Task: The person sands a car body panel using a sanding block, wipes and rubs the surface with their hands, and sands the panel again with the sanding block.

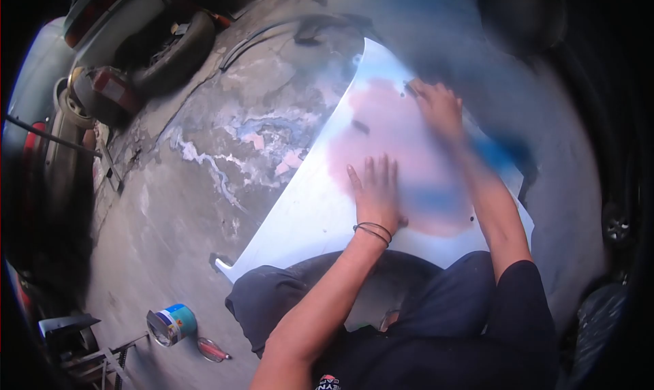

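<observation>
- White panel (300, 230) lies slanting in front of me, its narrow end pointing away and its broad end by my knees; what holds it up underneath I cannot tell.
- A pinkish patch (381, 111) covers much of its middle, with a short dark mark in it; the bluish blur over its lower part hides the detail there.
- My left hand (378, 196) lies palm down on the lower left of that patch, fingers a little spread and straight, thumb out to the right, gripping nothing.
- Two thin dark bands (373, 232) circle my left wrist.
- My right hand (441, 111) reaches farther up, near the panel's right edge, fingers drawn close together and bent over a small tan piece (413, 86) that shows at their tips; most of it is covered, so I cannot tell its full shape.
- Below, the near edge of the panel curves inward in front of my dark trousers (446, 288).
- On the grey floor (163, 233) to the left are pale streaks and pinkish scraps (289, 162).
- Near my left knee, a blue-labelled can (178, 320) sits just beside a small red item (212, 350).
</observation>
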The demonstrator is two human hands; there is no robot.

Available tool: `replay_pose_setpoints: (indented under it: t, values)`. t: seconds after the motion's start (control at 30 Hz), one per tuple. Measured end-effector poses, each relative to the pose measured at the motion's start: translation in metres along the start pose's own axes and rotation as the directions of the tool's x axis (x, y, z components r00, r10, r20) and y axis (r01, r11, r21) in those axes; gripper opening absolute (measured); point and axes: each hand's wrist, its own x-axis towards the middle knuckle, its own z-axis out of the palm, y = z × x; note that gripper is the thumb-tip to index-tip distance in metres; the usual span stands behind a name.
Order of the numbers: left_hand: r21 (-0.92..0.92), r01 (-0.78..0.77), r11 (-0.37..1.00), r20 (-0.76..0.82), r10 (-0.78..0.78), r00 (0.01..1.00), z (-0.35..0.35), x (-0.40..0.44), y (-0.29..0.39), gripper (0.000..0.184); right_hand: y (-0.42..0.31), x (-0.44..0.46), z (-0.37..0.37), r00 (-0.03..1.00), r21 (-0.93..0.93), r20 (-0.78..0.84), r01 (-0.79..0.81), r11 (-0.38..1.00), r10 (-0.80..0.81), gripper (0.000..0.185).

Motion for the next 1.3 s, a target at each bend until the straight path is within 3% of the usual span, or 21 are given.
replay_pose_setpoints:
  t: [0.03,0.07,0.13,0.27,0.33,0.47,0.53,0.57,0.67,0.73,0.83,0.87,0.93,0.97,1.03,1.07,1.1,1.17,1.2,1.27,1.3]
  values:
    - [0.031,0.006,0.999,0.010,-0.006,1.000,0.001,0.002,-0.001,0.132,-0.005,0.002,-0.002,0.983,0.043,0.154,-0.109,0.993,0.101,0.037]
    - [0.057,0.010,0.998,0.023,-0.011,1.000,0.002,0.004,-0.002,0.131,0.002,-0.005,0.004,0.984,0.036,0.157,-0.094,0.995,0.088,0.037]
    - [0.036,-0.001,0.999,0.017,0.000,1.000,0.004,0.002,-0.004,0.131,0.019,-0.027,0.022,0.946,-0.205,-0.141,0.262,0.943,-0.293,0.036]
    - [0.021,-0.014,1.000,0.000,0.014,1.000,0.007,0.002,-0.008,0.133,0.000,0.007,0.040,0.951,-0.028,-0.183,0.249,0.968,-0.250,0.036]
    - [0.020,-0.013,1.000,0.005,0.013,1.000,0.006,0.004,-0.008,0.133,-0.011,0.045,0.050,0.962,0.064,-0.094,0.264,0.962,-0.257,0.035]
    - [0.005,0.002,1.000,-0.011,-0.002,1.000,0.008,0.007,-0.006,0.134,-0.017,0.055,0.059,0.974,-0.035,-0.076,0.209,0.977,-0.211,0.035]
    - [-0.005,-0.004,1.000,-0.012,0.003,1.000,0.005,0.005,-0.008,0.134,-0.020,0.037,0.046,0.939,-0.123,0.085,0.343,0.931,-0.334,0.035]
    - [-0.011,-0.019,1.000,-0.002,0.019,1.000,0.005,0.003,-0.008,0.135,-0.022,0.039,0.040,0.938,-0.122,0.087,0.344,0.931,-0.335,0.035]
    - [-0.062,-0.041,0.997,-0.037,0.039,0.999,0.008,0.001,-0.012,0.135,-0.026,0.047,0.040,0.958,-0.144,0.050,0.285,0.948,-0.281,0.036]
    - [-0.059,-0.033,0.998,-0.032,0.031,0.999,0.006,0.001,-0.013,0.135,-0.028,0.072,0.054,0.986,-0.199,-0.057,0.145,0.969,-0.159,0.037]
    - [-0.059,-0.018,0.998,-0.016,0.017,1.000,0.007,-0.001,-0.008,0.134,-0.035,0.062,0.069,0.981,-0.246,-0.091,0.142,0.959,-0.169,0.038]
    - [-0.038,-0.007,0.999,-0.016,0.006,1.000,0.005,0.001,-0.009,0.133,-0.032,0.056,0.069,0.979,-0.254,-0.091,0.152,0.955,-0.180,0.038]
    - [-0.073,-0.010,0.997,-0.028,0.008,1.000,0.009,0.003,-0.011,0.133,-0.027,0.037,0.067,0.925,-0.174,-0.047,0.364,0.915,-0.377,0.039]
    - [-0.093,-0.018,0.996,-0.029,0.015,0.999,0.012,0.000,-0.013,0.132,-0.031,0.036,0.067,0.923,-0.164,-0.043,0.372,0.914,-0.383,0.039]
    - [-0.087,-0.007,0.996,-0.040,0.003,0.999,0.018,0.002,-0.012,0.132,-0.055,0.044,0.041,0.968,-0.255,0.019,0.248,0.935,-0.252,0.039]
    - [-0.096,-0.005,0.995,-0.053,0.000,0.999,0.018,0.004,-0.012,0.131,-0.075,0.056,0.024,0.988,-0.146,0.116,0.120,0.982,-0.103,0.039]
    - [-0.090,-0.001,0.996,-0.068,-0.005,0.998,0.014,0.006,-0.014,0.131,-0.076,0.066,0.032,0.988,-0.143,0.104,0.129,0.981,-0.115,0.039]
    - [-0.103,0.007,0.995,-0.024,-0.009,1.000,0.009,0.003,-0.010,0.130,-0.061,0.075,0.058,0.999,0.013,0.034,-0.013,1.000,0.012,0.039]
    - [-0.113,0.014,0.994,-0.028,-0.017,0.999,0.008,0.003,-0.009,0.130,-0.061,0.066,0.056,0.999,0.006,0.038,-0.002,1.000,0.002,0.039]
    - [-0.098,0.019,0.995,0.003,-0.019,1.000,0.007,0.003,-0.011,0.128,-0.061,0.037,0.052,0.956,-0.219,0.009,0.289,0.932,-0.294,0.038]
    - [-0.104,0.022,0.994,0.007,-0.022,1.000,0.009,0.001,-0.012,0.128,-0.060,0.038,0.054,0.955,-0.220,0.017,0.292,0.931,-0.295,0.038]
